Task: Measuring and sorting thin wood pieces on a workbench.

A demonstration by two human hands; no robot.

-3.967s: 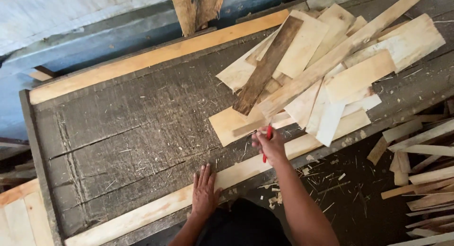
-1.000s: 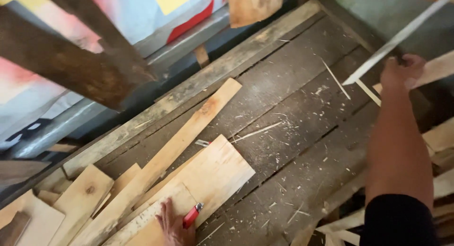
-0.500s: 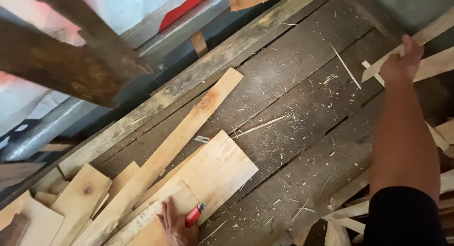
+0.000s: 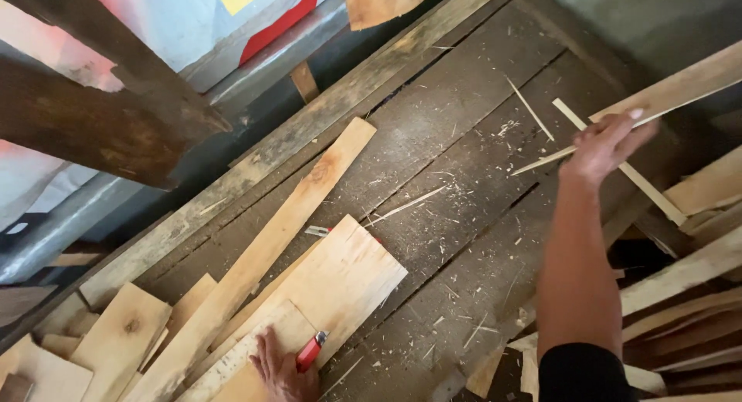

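Since the earlier frames, my right hand [image 4: 607, 143] sits lower at the upper right of the frame, its fingers loosely curled around a thin wood strip [image 4: 541, 161] that runs left from the palm; the pale plank [image 4: 680, 85] slants behind it.

Item, lower centre: my left hand [image 4: 282, 367], fingers spread flat on a light plywood offcut [image 4: 340, 282], pressing rather than gripping. A red-handled tool [image 4: 309, 350] lies just beside the thumb; I cannot tell whether the hand holds it.

Item, centre left: a long narrow board [image 4: 270, 251], diagonal across the dark workbench [image 4: 464, 185], overlapping the offcuts at the lower left.

Handling note, as I judge it: lift the strip clear of the crossing slat [image 4: 634, 174] before swinging it, and keep the flat hand firm so the stack does not slide.
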